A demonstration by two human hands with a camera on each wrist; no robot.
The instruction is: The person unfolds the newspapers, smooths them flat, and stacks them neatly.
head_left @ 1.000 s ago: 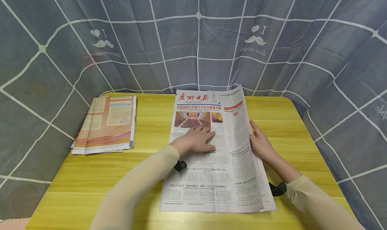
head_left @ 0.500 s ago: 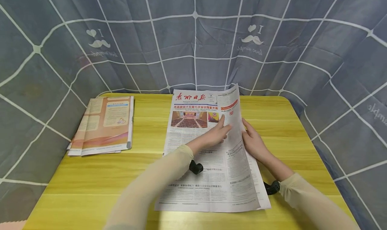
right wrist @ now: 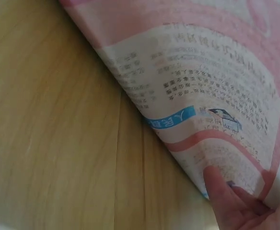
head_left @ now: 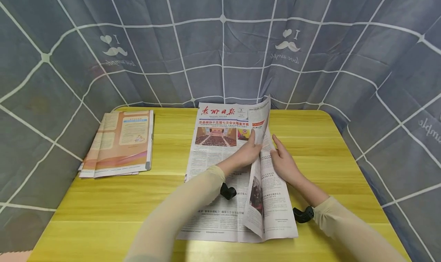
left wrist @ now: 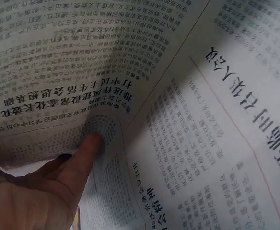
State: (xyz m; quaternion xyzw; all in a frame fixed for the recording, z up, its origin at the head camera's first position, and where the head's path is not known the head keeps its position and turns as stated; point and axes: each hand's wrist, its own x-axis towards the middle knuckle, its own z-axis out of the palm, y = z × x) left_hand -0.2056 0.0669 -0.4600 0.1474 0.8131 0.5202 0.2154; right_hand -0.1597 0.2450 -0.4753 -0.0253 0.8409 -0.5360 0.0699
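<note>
A folded newspaper (head_left: 213, 170) with a red masthead lies upright on the wooden table, in front of me. Its front sheet is lifted on the right side and curls leftward, showing inner print and a photo. My left hand (head_left: 249, 153) pinches this lifted sheet near its middle; in the left wrist view the thumb (left wrist: 89, 143) lies against the print, and the fingers are partly hidden. At the right edge my right hand (head_left: 285, 164) holds the remaining pages. The right wrist view shows its thumb (right wrist: 215, 187) at a pink-printed page (right wrist: 202, 81).
Several orange-printed folded papers (head_left: 118, 143) lie stacked at the table's left. Grey curtain (head_left: 193, 43) with white grid lines surrounds the far side and both sides of the yellow wooden table (head_left: 320, 139).
My left hand has moved right from lying flat on the front page to pinching the sheet. The sheet's right part has folded over leftward. My right hand has shifted slightly left.
</note>
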